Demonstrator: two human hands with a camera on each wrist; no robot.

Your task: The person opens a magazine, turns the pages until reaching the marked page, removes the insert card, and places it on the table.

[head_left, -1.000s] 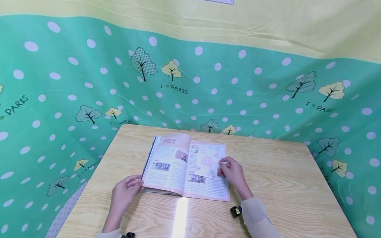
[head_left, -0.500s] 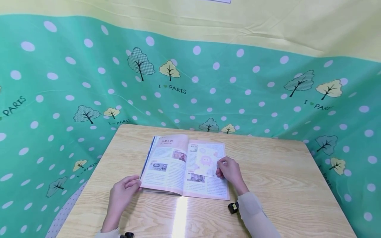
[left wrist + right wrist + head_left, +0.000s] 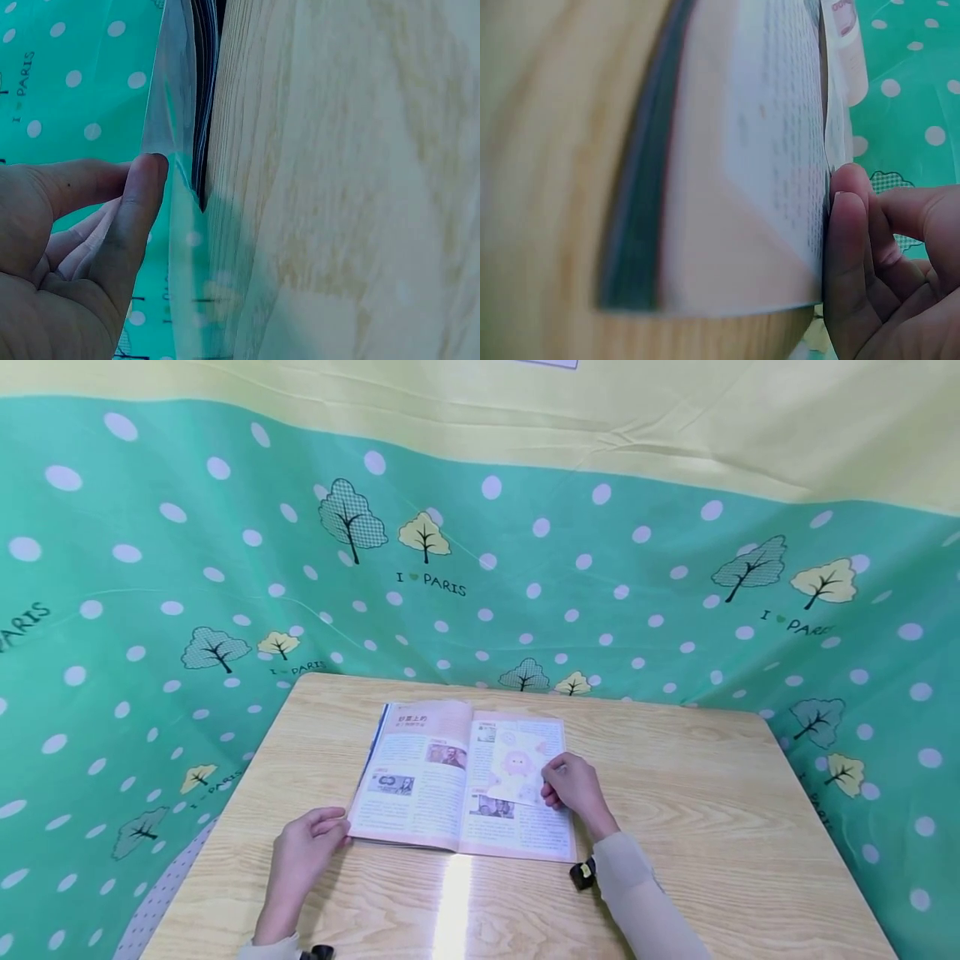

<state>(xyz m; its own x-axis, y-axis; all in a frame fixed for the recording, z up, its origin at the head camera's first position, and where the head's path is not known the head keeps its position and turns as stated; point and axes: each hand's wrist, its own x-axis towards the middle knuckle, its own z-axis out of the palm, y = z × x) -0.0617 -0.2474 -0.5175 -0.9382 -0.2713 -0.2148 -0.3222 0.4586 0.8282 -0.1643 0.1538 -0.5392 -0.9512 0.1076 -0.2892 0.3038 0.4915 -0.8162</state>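
Observation:
An open magazine [image 3: 438,793] lies on the wooden table. My left hand [image 3: 300,852] is at its lower left corner; in the left wrist view, thumb and forefinger pinch the edge of a page [image 3: 166,97], which stands apart from the pages beneath. On the right-hand page lies a white card [image 3: 517,767] with a pink cartoon figure. My right hand [image 3: 576,787] pinches this card's right edge between thumb and curled fingers. In the right wrist view, the fingertips [image 3: 847,225] meet the card's edge beside the printed page [image 3: 772,135].
The wooden tabletop [image 3: 697,810] reaches out on both sides of the magazine. Behind it hangs a green dotted curtain [image 3: 450,635] with printed trees. Black wrist devices, such as the right one [image 3: 582,873], sit below the sleeves.
My left hand has moved slightly left and down, and the left-hand page lies flatter and wider. The right hand keeps its grip on the card, almost still. The head view shifted slightly.

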